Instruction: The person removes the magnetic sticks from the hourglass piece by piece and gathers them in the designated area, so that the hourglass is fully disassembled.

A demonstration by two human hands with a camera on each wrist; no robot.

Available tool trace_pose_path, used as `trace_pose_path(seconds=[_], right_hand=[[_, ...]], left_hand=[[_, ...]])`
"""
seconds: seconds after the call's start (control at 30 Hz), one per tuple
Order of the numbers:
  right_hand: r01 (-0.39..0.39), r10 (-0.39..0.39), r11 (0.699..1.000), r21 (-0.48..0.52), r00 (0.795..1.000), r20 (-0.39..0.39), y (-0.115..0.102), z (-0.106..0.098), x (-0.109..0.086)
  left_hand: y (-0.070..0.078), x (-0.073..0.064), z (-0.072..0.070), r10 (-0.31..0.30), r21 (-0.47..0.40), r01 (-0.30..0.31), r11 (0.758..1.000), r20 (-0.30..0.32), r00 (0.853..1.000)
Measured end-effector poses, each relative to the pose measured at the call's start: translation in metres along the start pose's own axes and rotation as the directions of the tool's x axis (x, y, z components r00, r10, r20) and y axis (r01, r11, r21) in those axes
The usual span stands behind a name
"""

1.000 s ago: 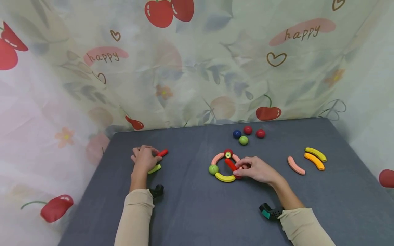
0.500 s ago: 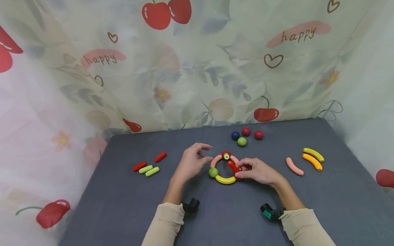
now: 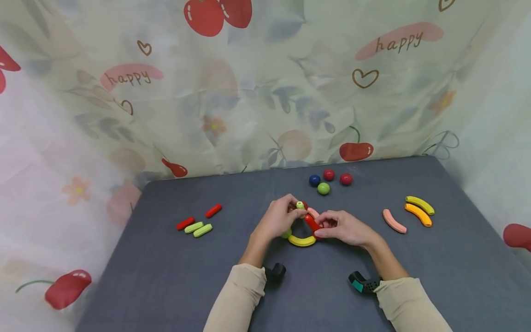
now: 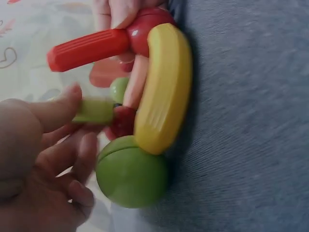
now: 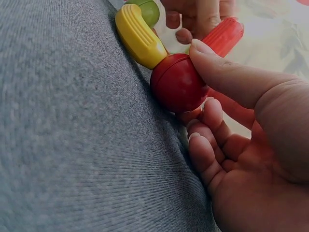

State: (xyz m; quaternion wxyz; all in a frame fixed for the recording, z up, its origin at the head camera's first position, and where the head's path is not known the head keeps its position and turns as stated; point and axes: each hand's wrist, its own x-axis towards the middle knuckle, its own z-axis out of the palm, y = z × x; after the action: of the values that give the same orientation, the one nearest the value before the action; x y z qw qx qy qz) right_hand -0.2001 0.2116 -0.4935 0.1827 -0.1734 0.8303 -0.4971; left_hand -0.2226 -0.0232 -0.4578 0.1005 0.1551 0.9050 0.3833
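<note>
Grey table (image 3: 166, 276) crossed at near side by beige sleeves (image 3: 236, 299). Ring (image 3: 302, 241) laid mid-table; red ball (image 5: 178, 84) at its near right pinched by right hand (image 3: 346, 228), thumb above, fingers curled below; red stick (image 3: 312, 224) angled up from ball. Green stick (image 3: 299, 204) at ring's far side pinched by left hand (image 3: 277, 220), fingers bent. Loose sticks (image 3: 203, 230) scattered left, curved pieces (image 3: 418, 215) right. Loose balls (image 3: 329, 174) grouped farther. Far edge backed by fruit-printed curtain (image 3: 257, 69).

Pale cloth (image 3: 257, 110) printed with red cherries hangs behind the dark grey tabletop (image 3: 166, 272). A glossy blue ball (image 3: 315, 180), a green ball (image 3: 323, 188) and two red balls (image 3: 346, 179) sit near its far edge. Rightward lie pink, orange and yellow curved bars (image 3: 418, 215).
</note>
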Motion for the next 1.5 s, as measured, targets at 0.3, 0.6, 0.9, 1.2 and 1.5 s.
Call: trace_pose_path(seconds=[0.3,0.6,0.9,1.2,1.5], right_hand=[[0.003,-0.003,1.0,-0.016,1.0,-0.012,-0.005,0.001,-0.002],[-0.007,0.007,1.0,-0.004,1.0,-0.011,-0.009,0.0,-0.003],[-0.007,0.007,1.0,-0.02,1.0,-0.016,-0.007,0.001,-0.003],[0.005,-0.005,1.0,-0.012,1.0,-0.015,-0.007,0.002,-0.002],[-0.003,0.003,1.0,0.0,1.0,-0.016,-0.006,0.001,-0.003]], left_hand=[[-0.028,-0.018,-0.044,0.021,0.045,-0.013,0.999,-0.19,0.982],[-0.101,-0.045,-0.131,-0.255,0.056,0.292,0.955,-0.354,0.9],[-0.146,-0.046,-0.157,-0.401,0.185,0.496,0.849,-0.385,0.831],[-0.158,-0.048,-0.157,-0.413,0.198,0.51,0.837,-0.382,0.827],[-0.072,-0.062,-0.132,-0.134,0.073,0.18,0.981,-0.414,0.9]])
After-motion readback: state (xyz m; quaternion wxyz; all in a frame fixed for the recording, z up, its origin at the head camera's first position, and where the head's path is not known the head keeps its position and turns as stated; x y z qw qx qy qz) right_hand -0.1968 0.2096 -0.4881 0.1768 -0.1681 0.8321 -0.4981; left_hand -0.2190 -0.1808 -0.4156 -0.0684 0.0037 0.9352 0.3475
